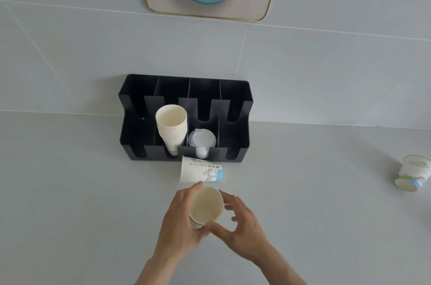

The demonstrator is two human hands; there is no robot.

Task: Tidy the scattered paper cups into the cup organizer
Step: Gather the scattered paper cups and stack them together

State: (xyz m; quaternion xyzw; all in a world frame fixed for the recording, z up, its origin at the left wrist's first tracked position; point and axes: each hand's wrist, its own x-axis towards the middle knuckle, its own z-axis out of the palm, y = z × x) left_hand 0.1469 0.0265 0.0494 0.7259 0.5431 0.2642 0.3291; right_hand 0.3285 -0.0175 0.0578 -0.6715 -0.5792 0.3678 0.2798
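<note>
Two hands meet low in the centre of the head view, my only view. My left hand [179, 219] has its fingers [193, 188] wrapped round a cup [206, 206], mouth up and tilted toward me; it looks like one cup, though I cannot rule out another nested beneath. My right hand [242, 226] sits just beside it, fingers spread and loosely curled, thumb touching the cup's lower edge, not clearly gripping anything.

Just above the hands a printed cup [201, 171] lies on its side on the table [70, 191], close to the front of the black organizer [186, 119] in mid-frame. A stack [172, 128] stands in the second slot from the left; clear lids [202, 139] fill the next slot. At the right edge more cups [414, 173] lie tipped, well apart from everything.

Risks, as I judge them: the thin paper wall could crumple if my left hand squeezes harder. Reaching forward, a wrist could nudge the lying cup and set it rolling. Dropping the held cup onto the stack off-centre could tilt the stack, which already leans, or jam a rim.
</note>
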